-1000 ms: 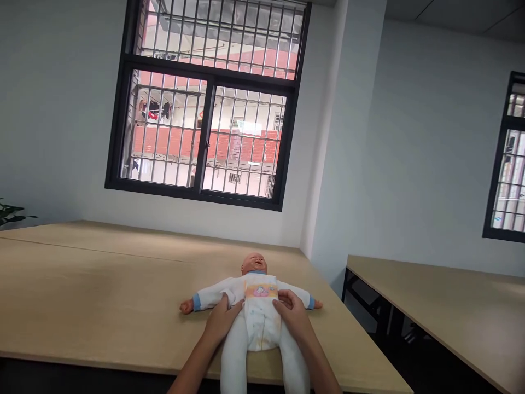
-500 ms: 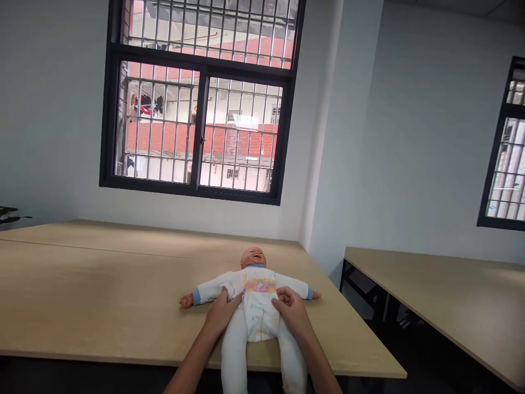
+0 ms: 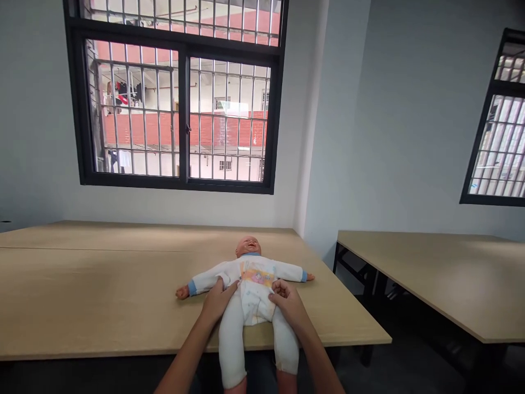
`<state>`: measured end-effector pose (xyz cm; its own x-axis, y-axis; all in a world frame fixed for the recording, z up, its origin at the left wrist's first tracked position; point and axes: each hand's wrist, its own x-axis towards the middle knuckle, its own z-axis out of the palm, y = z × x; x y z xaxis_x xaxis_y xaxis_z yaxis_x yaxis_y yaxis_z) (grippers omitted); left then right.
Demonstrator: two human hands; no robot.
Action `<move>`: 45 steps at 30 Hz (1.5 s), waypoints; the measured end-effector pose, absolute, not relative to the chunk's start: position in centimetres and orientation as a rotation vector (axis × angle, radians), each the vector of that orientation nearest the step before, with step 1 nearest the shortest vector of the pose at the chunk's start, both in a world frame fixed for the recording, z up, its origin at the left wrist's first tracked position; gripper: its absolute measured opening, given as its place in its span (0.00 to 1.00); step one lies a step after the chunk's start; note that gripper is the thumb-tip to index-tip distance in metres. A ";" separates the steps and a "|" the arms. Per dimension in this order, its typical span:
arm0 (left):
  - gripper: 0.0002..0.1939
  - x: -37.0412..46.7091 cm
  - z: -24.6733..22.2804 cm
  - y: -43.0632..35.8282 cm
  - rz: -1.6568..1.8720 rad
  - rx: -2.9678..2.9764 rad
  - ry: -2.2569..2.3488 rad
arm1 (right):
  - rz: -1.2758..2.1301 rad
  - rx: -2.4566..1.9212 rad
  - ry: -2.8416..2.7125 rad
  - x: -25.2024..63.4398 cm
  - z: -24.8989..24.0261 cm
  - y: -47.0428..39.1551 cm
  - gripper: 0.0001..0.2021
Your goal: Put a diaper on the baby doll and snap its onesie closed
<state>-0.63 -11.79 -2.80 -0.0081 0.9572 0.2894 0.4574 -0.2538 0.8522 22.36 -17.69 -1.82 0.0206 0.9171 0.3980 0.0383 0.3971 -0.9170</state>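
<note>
A baby doll lies on its back with its arms spread, its legs hanging over the table's near edge toward me. It wears a white shirt with an orange printed band and blue cuffs, and white trousers. At the doll's waist on the left, my left hand is closed on the side of the shirt, thumb toward the belly. My right hand pinches the shirt's opposite side with curled fingers. Exactly how much cloth each hand holds is hidden behind the fingers.
The doll rests near the right corner of a light wooden table. Across a gap on the right stands a second table with dark legs. A barred window is in the wall behind; another window is at far right.
The view has tilted and shifted slightly, so more of the doll's lower legs shows. Both hands stay at the sides of the doll's waist.
</note>
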 end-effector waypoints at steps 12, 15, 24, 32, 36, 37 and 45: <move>0.21 -0.3 -2.4 -12.2 1.243 1.661 1.381 | 0.890 -0.924 -1.269 22.5 -3.7 -19.6 0.08; 0.22 -0.3 -2.6 -12.2 1.251 1.633 1.368 | 0.923 -0.907 -1.252 22.7 -3.6 -19.6 0.09; 0.20 -0.3 -2.5 -12.1 1.272 1.640 1.379 | 0.991 -0.849 -1.157 22.5 -3.2 -20.0 0.09; 0.19 -0.5 -2.7 -12.0 1.265 1.671 1.376 | 0.988 -0.846 -1.137 22.5 -3.2 -20.1 0.10; 0.18 -0.4 -2.8 -11.9 1.281 1.631 1.368 | 0.973 -0.877 -1.137 22.5 -3.1 -20.2 0.11; 0.18 -0.4 -2.8 -11.9 1.285 1.620 1.366 | 0.971 -0.878 -1.137 22.5 -3.1 -20.2 0.11; 0.18 -0.5 -2.9 -12.1 1.290 1.658 1.354 | 0.986 -0.843 -1.119 22.7 -3.2 -20.6 0.10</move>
<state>-0.53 -12.13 -2.87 -0.0081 0.9562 0.2925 0.3379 -0.2727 0.9008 22.69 -20.55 -3.23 0.1350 0.9366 0.3235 -0.2029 0.3457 -0.9162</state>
